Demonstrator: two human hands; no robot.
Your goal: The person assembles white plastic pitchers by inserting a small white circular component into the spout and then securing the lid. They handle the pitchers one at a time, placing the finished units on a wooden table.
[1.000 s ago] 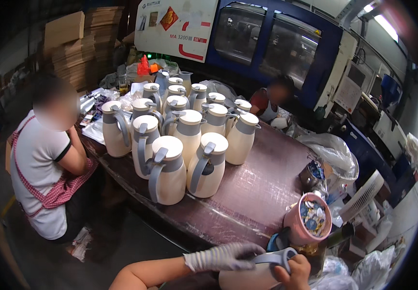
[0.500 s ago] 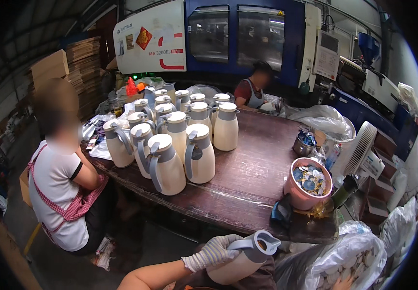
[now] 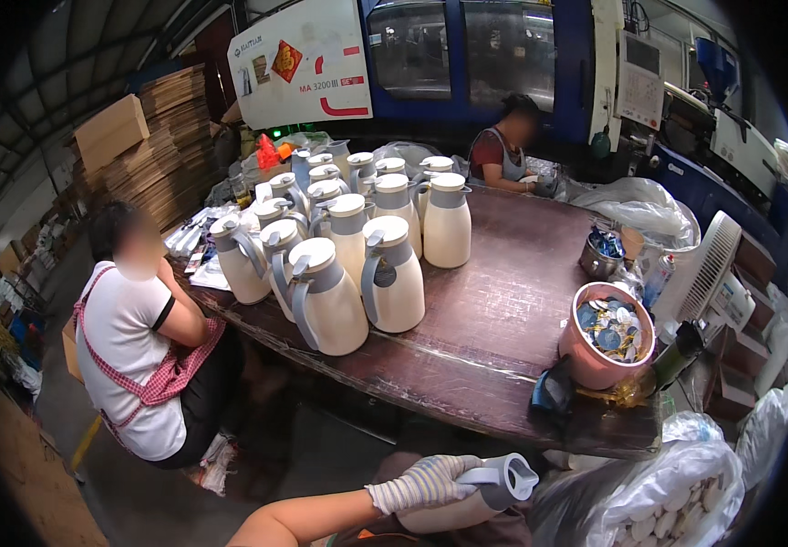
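My left hand [image 3: 426, 483], in a striped knit glove, is wrapped round the grey handle of a cream thermos jug [image 3: 462, 512]. This jug is tilted over my lap, its grey neck and open mouth pointing right, with no lid visible on it. To the right of the jug stands a clear plastic bag [image 3: 595, 497] filled with many pale round pieces [image 3: 672, 521]. My right hand is out of the picture. On the table [image 3: 503, 264], a group of similar jugs [image 3: 335, 305] stands upright, with pale lids and grey handles.
A pink bucket [image 3: 572, 351] of round discs stands near the table's right corner, beside a dark bottle [image 3: 679, 354] and a metal bowl [image 3: 600, 264]. A white fan [image 3: 715, 260] is beyond. One person [image 3: 148, 356] sits at left, another [image 3: 503, 155] across the table.
My left hand has moved slightly right, and the jug has tipped further onto its side. My right hand, partly visible in the bag before, has left the picture. The view has shifted.
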